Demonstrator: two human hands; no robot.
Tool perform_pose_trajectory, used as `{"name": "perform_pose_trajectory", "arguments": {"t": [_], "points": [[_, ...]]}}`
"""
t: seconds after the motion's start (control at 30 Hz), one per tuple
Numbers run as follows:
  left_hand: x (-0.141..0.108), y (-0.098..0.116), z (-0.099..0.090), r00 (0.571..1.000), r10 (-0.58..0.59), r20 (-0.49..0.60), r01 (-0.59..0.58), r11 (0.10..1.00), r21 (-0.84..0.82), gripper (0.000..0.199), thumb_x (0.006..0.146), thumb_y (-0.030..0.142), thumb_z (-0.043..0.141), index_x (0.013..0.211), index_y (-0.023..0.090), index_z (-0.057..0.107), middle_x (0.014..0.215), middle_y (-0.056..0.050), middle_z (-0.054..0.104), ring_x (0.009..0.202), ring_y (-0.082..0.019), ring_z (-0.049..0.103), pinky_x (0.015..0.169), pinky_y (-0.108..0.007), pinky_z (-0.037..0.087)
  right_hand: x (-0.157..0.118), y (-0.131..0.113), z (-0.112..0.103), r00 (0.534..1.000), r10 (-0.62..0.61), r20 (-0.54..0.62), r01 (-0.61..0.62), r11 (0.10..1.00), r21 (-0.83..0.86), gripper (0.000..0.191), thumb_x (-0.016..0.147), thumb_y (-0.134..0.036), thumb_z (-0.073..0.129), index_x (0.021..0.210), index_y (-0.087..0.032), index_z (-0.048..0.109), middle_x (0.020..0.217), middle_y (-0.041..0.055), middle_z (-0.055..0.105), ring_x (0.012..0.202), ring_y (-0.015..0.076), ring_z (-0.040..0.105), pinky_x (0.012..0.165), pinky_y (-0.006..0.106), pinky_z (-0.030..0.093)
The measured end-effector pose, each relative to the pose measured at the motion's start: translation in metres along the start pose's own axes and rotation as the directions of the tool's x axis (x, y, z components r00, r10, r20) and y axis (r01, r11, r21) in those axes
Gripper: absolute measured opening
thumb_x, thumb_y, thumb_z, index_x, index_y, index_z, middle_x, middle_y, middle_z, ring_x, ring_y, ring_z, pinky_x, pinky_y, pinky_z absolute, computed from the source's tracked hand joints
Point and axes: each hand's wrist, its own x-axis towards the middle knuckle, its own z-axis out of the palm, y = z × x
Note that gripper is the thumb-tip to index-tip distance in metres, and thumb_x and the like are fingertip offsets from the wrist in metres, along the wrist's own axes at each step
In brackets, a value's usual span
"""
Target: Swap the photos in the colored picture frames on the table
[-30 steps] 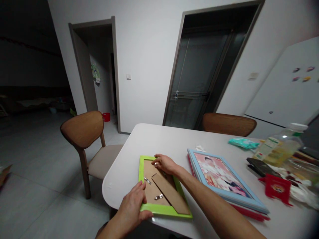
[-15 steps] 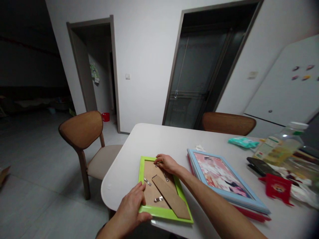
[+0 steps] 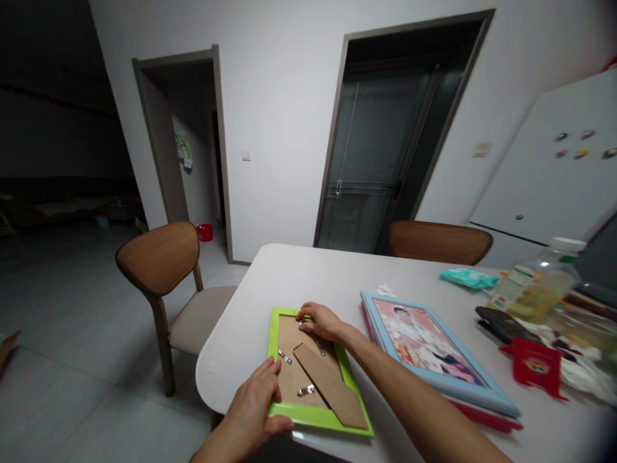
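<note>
A lime green picture frame point(image 3: 332, 418) lies face down at the near corner of the table, its brown backing board point(image 3: 288, 334) facing up. A brown stand leg point(image 3: 332, 389) runs slantwise across the board. Several metal clips point(image 3: 305, 390) sit around the board's edges. My left hand point(image 3: 255, 402) grips the frame's near left corner, thumb on the near rim and fingers along the left side. At the far end, the bent fingers of my right hand point(image 3: 322, 321) close over a small metal clip, which they mostly cover.
Right of the green frame lies a stack topped by a light blue picture frame point(image 3: 482, 393). Beyond it are a teal packet point(image 3: 469, 278), a large bottle point(image 3: 535, 283), a dark phone-like object point(image 3: 506, 323) and a red pouch point(image 3: 536, 366). Wooden chairs point(image 3: 161, 257) stand at the table point(image 3: 308, 270).
The right hand's fingers have shifted slightly left at the frame's far end. The left hand keeps its grip on the corner. The camera view has tilted a little.
</note>
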Motion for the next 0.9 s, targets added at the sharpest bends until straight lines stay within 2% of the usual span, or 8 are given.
{"name": "perform_pose_trajectory", "arguments": {"t": [0.13,0.27,0.5,0.6,0.73,0.9], "points": [[0.001,0.001,-0.001,1.0,-0.006,0.004,0.006,1.0,-0.006,0.027,0.058,0.029,0.07,0.076,0.02,0.051,0.131,-0.009,0.037,0.123,-0.021,0.026,0.099,-0.034,0.026,0.0,0.002,-0.005,0.999,-0.019,0.026,0.019,1.0,0.01,0.017,0.066,-0.026,0.058,0.08,-0.021,0.066,0.093,0.0024,0.058,0.084,0.014,0.053,0.077,0.022,0.037],[0.001,0.003,-0.003,1.0,-0.011,0.014,0.011,1.0,0.003,0.028,0.057,0.029,0.07,0.076,0.02,0.052,0.13,-0.009,0.037,0.123,-0.021,0.027,0.099,-0.035,0.026,-0.003,0.003,-0.005,1.0,0.015,0.006,-0.015,1.0,0.002,0.019,0.067,-0.029,0.057,0.083,-0.022,0.065,0.091,0.0029,0.059,0.083,0.0149,0.053,0.076,0.024,0.037],[0.001,0.004,-0.003,1.0,-0.006,0.013,0.006,1.0,-0.001,0.026,0.058,0.028,0.069,0.076,0.021,0.051,0.131,-0.009,0.037,0.123,-0.022,0.026,0.099,-0.036,0.026,-0.005,-0.001,0.001,0.993,0.118,-0.033,-0.118,0.993,-0.022,0.021,0.063,-0.033,0.06,0.081,-0.023,0.065,0.093,0.0022,0.057,0.082,0.0143,0.052,0.074,0.023,0.036],[0.001,0.002,-0.001,1.0,-0.004,-0.002,0.004,1.0,0.006,0.026,0.057,0.026,0.07,0.074,0.02,0.051,0.13,-0.01,0.038,0.122,-0.022,0.027,0.099,-0.035,0.027,-0.005,-0.005,0.008,0.975,0.2,-0.093,-0.205,0.978,-0.048,0.027,0.063,-0.037,0.058,0.084,-0.021,0.062,0.092,0.0035,0.056,0.08,0.0148,0.051,0.07,0.024,0.036],[0.0,0.002,0.0,1.0,-0.011,-0.006,0.011,1.0,0.008,0.027,0.057,0.025,0.07,0.074,0.019,0.051,0.13,-0.01,0.038,0.122,-0.022,0.027,0.099,-0.032,0.026,0.0,-0.006,0.015,0.947,0.282,-0.152,-0.294,0.953,-0.069,0.031,0.064,-0.031,0.056,0.092,-0.02,0.055,0.089,0.0037,0.056,0.076,0.0144,0.05,0.066,0.024,0.034],[0.0,0.001,0.001,1.0,-0.007,-0.004,0.007,1.0,-0.008,0.027,0.058,0.026,0.07,0.076,0.019,0.051,0.13,-0.01,0.038,0.123,-0.021,0.027,0.099,-0.033,0.026,0.01,-0.008,0.017,0.93,0.334,-0.15,-0.348,0.935,-0.072,0.03,0.058,-0.023,0.058,0.088,-0.019,0.056,0.086,0.0031,0.057,0.071,0.0133,0.05,0.06,0.022,0.033]]}}
